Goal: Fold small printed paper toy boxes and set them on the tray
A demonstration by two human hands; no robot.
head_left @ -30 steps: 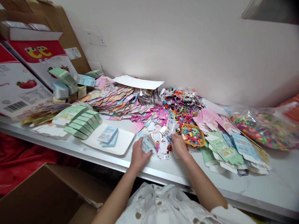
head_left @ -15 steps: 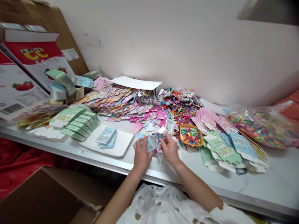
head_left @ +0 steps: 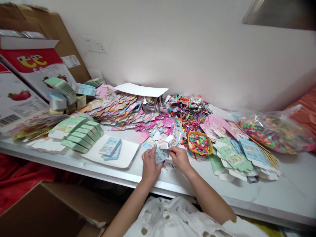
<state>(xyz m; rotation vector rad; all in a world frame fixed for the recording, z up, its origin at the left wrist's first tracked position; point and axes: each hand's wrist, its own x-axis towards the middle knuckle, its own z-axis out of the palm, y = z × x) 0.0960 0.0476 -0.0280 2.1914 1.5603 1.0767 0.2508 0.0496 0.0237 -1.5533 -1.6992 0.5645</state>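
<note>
My left hand [head_left: 150, 167] grips a small light-blue box [head_left: 159, 155] just above the white table [head_left: 271, 194] near its front edge. My right hand [head_left: 181, 159] pinches a small item at the box's open end; I cannot make out what it is. Both hands meet at the box. Loose stickers [head_left: 170, 138] lie scattered right behind my hands. A small orange basket [head_left: 199, 143] of coloured clips sits just right of my right hand.
A white tray [head_left: 128, 154] with two blue boxes lies to the left, beside rows of green boxes [head_left: 81, 133]. Flat unfolded cartons [head_left: 237, 154] pile up on the right, with a clear bag [head_left: 276, 131] of coloured bits behind. Large cardboard boxes [head_left: 32, 69] stand far left.
My right hand left the sticker pile, came over to the blue box in my left hand with a small item, and now pinches at the box's end.
</note>
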